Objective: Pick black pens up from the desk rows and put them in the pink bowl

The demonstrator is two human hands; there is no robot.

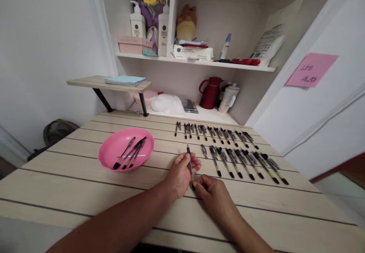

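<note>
Above the table (85, 184), left hand (179, 175) fingers (195, 165) clamp a pen (189, 158); right hand (212, 192) fingers pinch its lower end.

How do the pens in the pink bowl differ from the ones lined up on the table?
The bowl pens are few, bunched and touching; the table pens are many, spaced apart in two rows. The bowl pens rest inside the pink bowl; the table pens lie flat on the table. Both are slim, dark-tipped.
</note>
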